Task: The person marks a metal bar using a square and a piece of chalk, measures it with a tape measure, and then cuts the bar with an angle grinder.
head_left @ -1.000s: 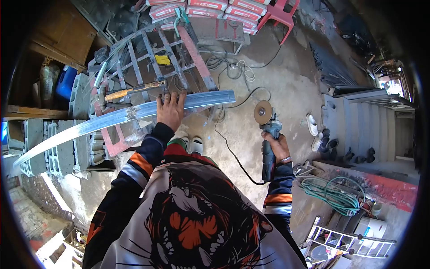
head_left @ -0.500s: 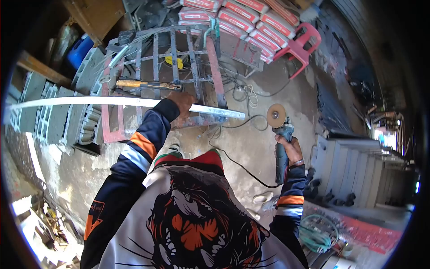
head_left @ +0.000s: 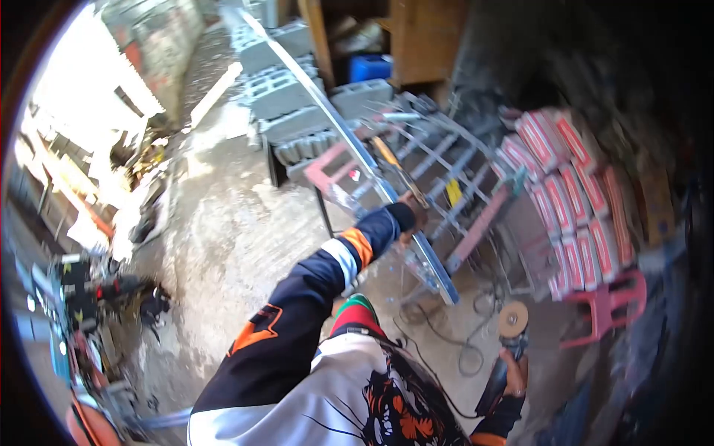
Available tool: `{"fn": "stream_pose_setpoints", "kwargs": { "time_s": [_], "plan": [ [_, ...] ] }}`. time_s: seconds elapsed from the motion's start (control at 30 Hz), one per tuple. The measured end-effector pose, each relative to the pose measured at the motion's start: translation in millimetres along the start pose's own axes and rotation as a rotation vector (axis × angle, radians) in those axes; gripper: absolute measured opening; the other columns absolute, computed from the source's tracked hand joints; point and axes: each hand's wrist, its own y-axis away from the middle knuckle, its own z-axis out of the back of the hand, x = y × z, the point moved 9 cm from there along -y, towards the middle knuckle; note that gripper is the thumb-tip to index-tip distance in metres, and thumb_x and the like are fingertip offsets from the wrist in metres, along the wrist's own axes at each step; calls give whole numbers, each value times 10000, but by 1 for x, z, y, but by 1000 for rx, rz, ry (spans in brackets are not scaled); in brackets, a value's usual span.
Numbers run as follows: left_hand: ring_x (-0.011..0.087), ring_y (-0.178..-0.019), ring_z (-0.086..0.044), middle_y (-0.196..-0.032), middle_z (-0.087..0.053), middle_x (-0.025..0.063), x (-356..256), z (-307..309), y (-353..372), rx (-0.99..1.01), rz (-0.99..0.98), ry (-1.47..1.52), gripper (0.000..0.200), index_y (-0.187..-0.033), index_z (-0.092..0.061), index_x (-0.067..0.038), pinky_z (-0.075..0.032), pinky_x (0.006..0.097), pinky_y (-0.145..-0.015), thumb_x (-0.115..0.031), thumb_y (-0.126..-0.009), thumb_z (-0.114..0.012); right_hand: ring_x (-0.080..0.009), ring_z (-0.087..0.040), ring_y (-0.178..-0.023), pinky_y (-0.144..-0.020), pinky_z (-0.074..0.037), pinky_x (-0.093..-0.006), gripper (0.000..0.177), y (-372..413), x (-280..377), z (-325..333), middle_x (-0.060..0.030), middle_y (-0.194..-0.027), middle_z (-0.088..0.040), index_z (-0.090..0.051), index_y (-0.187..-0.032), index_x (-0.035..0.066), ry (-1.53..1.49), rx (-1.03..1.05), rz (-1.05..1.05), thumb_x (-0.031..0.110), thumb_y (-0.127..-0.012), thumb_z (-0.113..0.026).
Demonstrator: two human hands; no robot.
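Note:
My left hand (head_left: 413,215) is closed around a long, pale metal bar (head_left: 342,128), which slants from the upper left down over a metal grate frame (head_left: 476,236). Just beyond that hand, a tool with a yellow-orange handle (head_left: 392,159) lies on the frame. At the lower right, my right hand (head_left: 515,374) grips an angle grinder (head_left: 494,386) by its body. The grinder's round tan disc (head_left: 513,319) faces up, apart from the bar. A dark cable trails from the grinder across the floor.
Grey hollow blocks (head_left: 286,93) are stacked beyond the frame, near a blue container (head_left: 370,68). Red-and-white sacks (head_left: 576,193) are piled at the right, above a pink plastic chair (head_left: 606,308). Coiled cables (head_left: 470,355) lie on the floor. Assorted clutter stands at the far left.
The view has swung to the left and rotated, so the bar now appears steeply slanted. Both hands still hold the same things, and the grinder shows lower in view.

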Motion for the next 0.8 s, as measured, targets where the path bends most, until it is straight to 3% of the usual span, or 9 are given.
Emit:
{"fn": "stream_pose_setpoints", "kwargs": {
  "time_s": [0.07,0.13,0.33,0.43,0.5,0.53,0.67,0.73,0.8],
  "plan": [
    [248,-1289,-538,-1293,-652,15,3,-4,15,-194,122,25,706,-1157,-730,-231,-264,646,-1123,-513,-529,-883,-198,-609,-509,-484,-503,-347,278,-7,-3,5,-56,-684,-608,-647,-969,25,24,57,26,245,-829,-744],
    [309,-1352,-432,-1433,-511,53,-2,4,49,-720,286,60,288,-1099,-713,-233,-215,720,-1121,-398,-890,-603,-210,-610,-490,-462,-502,-355,274,-23,-4,8,-67,-680,-607,-636,-958,17,27,94,44,236,-825,-736],
    [423,-1534,-159,-1589,-302,186,-13,-8,74,-918,485,201,417,-1247,-596,-181,-120,757,-1140,-261,-839,-635,-206,-638,-570,-531,-529,-358,334,-51,-20,6,-96,-776,-659,-659,-1068,7,-44,130,15,187,-800,-747],
    [474,-1526,-119,-1631,-200,213,-18,-8,92,-1095,290,582,591,-1291,-582,-129,-153,751,-1139,-191,-728,-753,-215,-673,-795,-665,-536,-360,450,-53,-15,19,-114,-977,-688,-665,-1143,-10,128,-6,59,257,-802,-787],
    [488,-1521,-118,-1630,-186,229,-9,-10,101,-1281,180,731,687,-1334,-558,-112,-185,705,-1159,-181,-695,-799,-199,-672,-716,-571,-528,-383,386,-34,17,-4,-100,-870,-682,-674,-1064,-4,96,98,119,298,-841,-765],
    [493,-1517,-122,-1625,-190,235,-7,-14,100,-1382,161,751,707,-1360,-544,-106,-203,664,-1179,-183,-708,-808,-175,-636,-594,-520,-513,-318,332,-25,23,-11,-51,-763,-636,-646,-1020,43,106,147,-6,295,-840,-765],
    [462,-1483,-235,-1578,-237,242,-5,-19,103,-1507,389,878,706,-1472,-427,-123,-283,536,-1195,-228,-865,-771,-176,-624,-538,-490,-515,-312,328,-22,40,-22,-60,-703,-617,-630,-991,31,131,227,25,297,-848,-756],
    [426,-1453,-286,-1543,-281,226,-12,-17,109,-1551,509,826,822,-1484,-408,-124,-274,566,-1182,-385,-817,-810,-174,-627,-542,-493,-518,-310,325,-24,43,-21,-63,-708,-622,-634,-991,27,163,239,33,294,-849,-756],
    [400,-1432,-306,-1507,-324,200,-8,-41,121,-1431,1042,838,937,-1466,-421,-126,-254,609,-1163,-566,-739,-816,-172,-630,-545,-496,-521,-308,323,-29,46,-18,-66,-714,-628,-638,-990,24,205,264,55,291,-849,-755]
  ]
}}
